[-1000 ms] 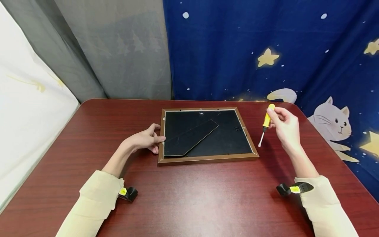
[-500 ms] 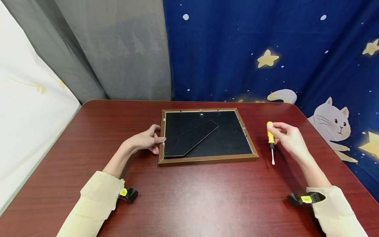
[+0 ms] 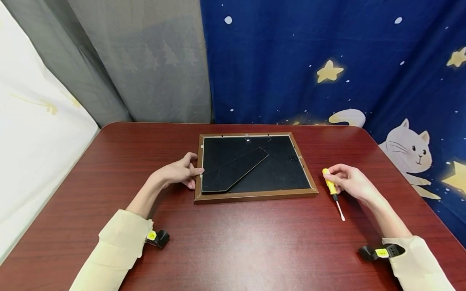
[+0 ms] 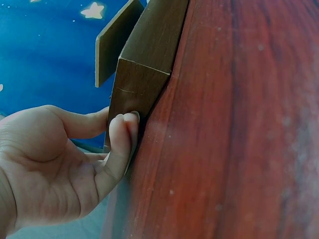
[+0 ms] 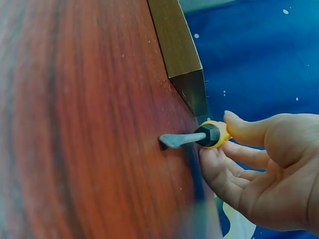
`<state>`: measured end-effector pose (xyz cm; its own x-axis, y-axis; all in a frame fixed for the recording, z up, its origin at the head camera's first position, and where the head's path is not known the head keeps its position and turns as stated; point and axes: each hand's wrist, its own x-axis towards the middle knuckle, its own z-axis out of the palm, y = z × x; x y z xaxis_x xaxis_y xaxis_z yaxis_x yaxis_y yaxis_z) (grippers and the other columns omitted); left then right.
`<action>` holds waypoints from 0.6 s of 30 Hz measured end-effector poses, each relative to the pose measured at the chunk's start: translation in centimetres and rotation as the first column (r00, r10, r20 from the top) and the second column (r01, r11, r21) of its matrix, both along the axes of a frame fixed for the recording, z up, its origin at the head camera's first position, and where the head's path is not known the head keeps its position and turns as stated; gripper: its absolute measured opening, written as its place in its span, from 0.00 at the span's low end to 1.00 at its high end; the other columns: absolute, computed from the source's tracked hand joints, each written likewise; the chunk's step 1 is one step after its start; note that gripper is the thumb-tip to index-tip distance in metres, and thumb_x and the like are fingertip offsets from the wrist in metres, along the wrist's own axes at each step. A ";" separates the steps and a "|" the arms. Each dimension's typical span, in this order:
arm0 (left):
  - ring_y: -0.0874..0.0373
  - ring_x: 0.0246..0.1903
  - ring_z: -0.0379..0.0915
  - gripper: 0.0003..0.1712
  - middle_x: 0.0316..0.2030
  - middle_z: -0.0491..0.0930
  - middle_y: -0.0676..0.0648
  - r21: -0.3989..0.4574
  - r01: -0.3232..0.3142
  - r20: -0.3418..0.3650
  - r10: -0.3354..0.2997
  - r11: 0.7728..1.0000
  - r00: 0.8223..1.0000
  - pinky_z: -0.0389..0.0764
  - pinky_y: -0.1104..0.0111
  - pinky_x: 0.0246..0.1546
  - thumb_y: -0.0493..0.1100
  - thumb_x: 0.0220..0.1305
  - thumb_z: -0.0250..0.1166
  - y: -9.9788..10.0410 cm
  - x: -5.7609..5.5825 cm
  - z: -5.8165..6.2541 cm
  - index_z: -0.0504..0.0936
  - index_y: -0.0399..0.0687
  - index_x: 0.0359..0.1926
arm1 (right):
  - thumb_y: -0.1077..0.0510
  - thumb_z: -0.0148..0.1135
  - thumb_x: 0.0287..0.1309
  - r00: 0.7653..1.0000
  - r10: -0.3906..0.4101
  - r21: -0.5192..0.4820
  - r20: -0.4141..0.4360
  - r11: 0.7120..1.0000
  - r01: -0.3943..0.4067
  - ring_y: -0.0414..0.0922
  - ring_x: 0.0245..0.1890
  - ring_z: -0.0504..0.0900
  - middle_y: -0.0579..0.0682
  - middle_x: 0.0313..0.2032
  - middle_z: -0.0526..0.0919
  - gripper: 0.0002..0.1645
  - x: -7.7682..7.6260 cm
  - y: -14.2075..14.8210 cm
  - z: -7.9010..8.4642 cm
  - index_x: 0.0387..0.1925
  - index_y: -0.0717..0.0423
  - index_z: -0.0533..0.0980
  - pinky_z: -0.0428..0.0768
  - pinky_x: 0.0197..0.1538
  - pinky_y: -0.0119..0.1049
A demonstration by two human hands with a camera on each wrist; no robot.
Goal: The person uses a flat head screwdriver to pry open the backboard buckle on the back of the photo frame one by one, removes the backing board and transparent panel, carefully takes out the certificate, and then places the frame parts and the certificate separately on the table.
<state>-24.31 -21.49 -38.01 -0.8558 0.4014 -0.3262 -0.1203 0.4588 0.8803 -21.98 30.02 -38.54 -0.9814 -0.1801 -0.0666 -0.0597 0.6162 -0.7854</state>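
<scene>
A picture frame with a brown border lies back side up on the table, its black backing and folded stand leg showing. At its left edge my left hand grips the border, thumb on top and fingers against the outer side, as the left wrist view also shows. My right hand, to the right of the frame, pinches a flat-head screwdriver by its yellow handle. Its metal blade slants down to the tabletop; whether the tip touches the wood I cannot tell.
The reddish-brown wooden table extends around the frame on all sides. Behind it hang a grey curtain and a blue curtain with stars and a cat. Each wrist wears a small black camera.
My right hand has come down and toward me with the screwdriver, whose tip has swung to the right. The left hand and the picture frame have stayed in place.
</scene>
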 end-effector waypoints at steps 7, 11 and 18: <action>0.56 0.24 0.80 0.42 0.35 0.73 0.39 -0.003 0.000 0.002 0.000 1.000 1.000 0.84 0.67 0.31 0.41 0.77 0.56 -0.1 0.0 -0.1 0.39 0.32 0.75 | 0.58 0.64 0.69 1.000 0.011 -0.011 0.029 1.000 -0.010 0.42 0.22 0.76 0.50 0.27 0.80 0.20 0.2 0.2 -0.5 0.50 0.73 0.73 0.80 0.28 0.34; 0.56 0.24 0.79 0.42 0.35 0.73 0.39 0.001 0.001 0.007 -0.001 1.000 1.000 0.84 0.67 0.31 0.42 0.77 0.56 -0.1 0.1 -0.1 0.39 0.32 0.75 | 0.56 0.65 0.68 0.999 0.003 0.008 0.049 1.000 -0.003 0.42 0.21 0.76 0.51 0.24 0.79 0.22 0.3 0.3 -0.5 0.51 0.72 0.73 0.79 0.27 0.34; 0.56 0.24 0.79 0.42 0.35 0.73 0.39 -0.002 0.003 0.004 -0.003 1.000 1.000 0.84 0.67 0.31 0.41 0.77 0.56 -0.1 0.2 0.2 0.39 0.32 0.75 | 0.55 0.65 0.68 0.996 0.006 -0.002 0.085 1.000 -0.006 0.42 0.22 0.76 0.51 0.24 0.78 0.23 0.2 0.5 -0.3 0.52 0.72 0.73 0.78 0.27 0.34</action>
